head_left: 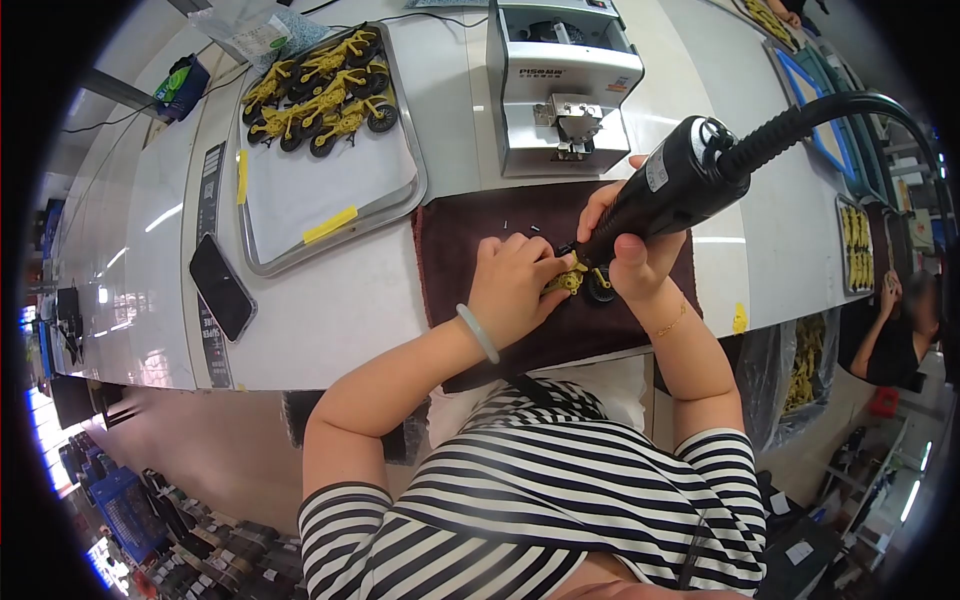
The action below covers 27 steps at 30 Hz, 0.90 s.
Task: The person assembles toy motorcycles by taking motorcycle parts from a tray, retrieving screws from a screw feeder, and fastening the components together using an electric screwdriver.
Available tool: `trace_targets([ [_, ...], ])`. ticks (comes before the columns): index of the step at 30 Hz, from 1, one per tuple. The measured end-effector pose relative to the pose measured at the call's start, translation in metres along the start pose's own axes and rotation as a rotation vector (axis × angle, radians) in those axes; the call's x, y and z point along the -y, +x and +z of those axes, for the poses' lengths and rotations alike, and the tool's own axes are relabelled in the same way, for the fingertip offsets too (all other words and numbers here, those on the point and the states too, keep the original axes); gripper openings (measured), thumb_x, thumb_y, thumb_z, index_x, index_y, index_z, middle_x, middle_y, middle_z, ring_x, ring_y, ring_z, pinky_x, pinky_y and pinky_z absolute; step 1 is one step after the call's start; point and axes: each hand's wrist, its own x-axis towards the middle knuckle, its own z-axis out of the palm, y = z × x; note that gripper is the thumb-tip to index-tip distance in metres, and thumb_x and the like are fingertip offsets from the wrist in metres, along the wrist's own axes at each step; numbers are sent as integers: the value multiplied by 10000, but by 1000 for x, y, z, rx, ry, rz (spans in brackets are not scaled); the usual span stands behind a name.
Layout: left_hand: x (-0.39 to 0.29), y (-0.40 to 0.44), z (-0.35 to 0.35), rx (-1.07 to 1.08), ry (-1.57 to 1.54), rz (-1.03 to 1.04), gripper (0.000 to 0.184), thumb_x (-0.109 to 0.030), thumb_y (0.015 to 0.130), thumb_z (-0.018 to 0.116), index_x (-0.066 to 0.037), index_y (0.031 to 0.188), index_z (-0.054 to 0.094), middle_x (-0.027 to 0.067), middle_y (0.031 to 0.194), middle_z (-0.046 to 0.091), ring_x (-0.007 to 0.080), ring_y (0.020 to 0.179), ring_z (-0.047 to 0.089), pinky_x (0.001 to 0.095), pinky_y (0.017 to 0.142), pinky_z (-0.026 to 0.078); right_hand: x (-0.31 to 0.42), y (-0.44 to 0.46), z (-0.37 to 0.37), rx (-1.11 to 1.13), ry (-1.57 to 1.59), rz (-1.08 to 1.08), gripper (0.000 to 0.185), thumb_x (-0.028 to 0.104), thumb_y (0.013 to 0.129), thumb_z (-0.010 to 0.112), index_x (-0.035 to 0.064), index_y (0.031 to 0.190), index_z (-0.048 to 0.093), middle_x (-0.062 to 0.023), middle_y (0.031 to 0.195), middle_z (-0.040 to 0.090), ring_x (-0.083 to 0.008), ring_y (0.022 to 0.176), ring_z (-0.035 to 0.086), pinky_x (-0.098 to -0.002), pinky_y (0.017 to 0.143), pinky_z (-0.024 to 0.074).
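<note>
My left hand (515, 285) pinches a small yellow toy bike frame (566, 283) over the dark brown cloth (480, 340). A black wheel (600, 285) shows at the frame's right side. My right hand (640, 265) is wrapped round a black electric screwdriver (665, 185), which leans down with its tip at the yellow frame. Fingers of both hands hide the exact contact point. A few small screws (535, 228) lie on the cloth beyond my left hand.
Yellow bikes with black wheels (325, 90) fill the far part of a metal tray (265, 262). A phone (222, 287) lies at left. A grey machine (562, 90) stands behind the cloth. The tool's thick cable (830, 105) arcs right. Another person (900, 325) sits at far right.
</note>
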Motion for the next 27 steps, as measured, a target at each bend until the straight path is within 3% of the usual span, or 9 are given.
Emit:
trace_targets([
  [8,-2,1,-3,12,20,-2,283,-225,656,709,-138,915,636,-33,815,504,161,796,472,348,710,289,-4,1,-3,51,84,24,738,443,759,642,-24,1197,275,-105,687,535,-169,554,540,-258,518,448],
  [16,-4,0,-4,12,58,24,300,-238,679,692,-151,961,637,-30,795,483,143,801,462,328,694,290,1,7,-3,50,130,97,799,496,748,633,-16,1238,265,-101,679,538,-160,542,535,-247,512,442],
  [21,-1,-1,-2,6,61,47,310,-256,677,693,-154,964,635,-33,813,502,142,821,474,346,721,300,26,70,-7,-56,5,-230,874,515,826,510,-6,1368,64,-106,663,538,-154,523,532,-253,508,450],
  [23,-2,-1,-4,10,80,31,312,-257,681,690,-151,969,634,-32,808,515,145,815,482,351,734,306,25,100,-5,-124,-3,-356,733,480,848,498,-11,1305,203,-111,671,541,-160,530,536,-255,506,452],
  [25,-1,-1,-5,8,80,43,306,-254,684,687,-151,967,636,-31,810,524,146,814,486,351,735,307,10,121,-6,-146,-22,-391,527,420,869,498,6,1144,321,-115,688,545,-165,537,540,-261,507,454],
  [26,-1,-1,-6,2,69,39,300,-250,686,684,-150,965,638,-30,812,533,148,813,491,352,737,309,3,127,-4,-166,97,-366,393,282,852,566,34,1062,345,-86,673,540,-139,534,533,-249,501,446],
  [27,-1,0,-6,2,74,46,300,-250,686,684,-150,965,638,-30,812,533,148,813,491,352,737,309,-3,128,-3,-170,77,-335,426,263,845,580,26,1113,347,-77,701,540,-130,536,531,-246,492,446],
])
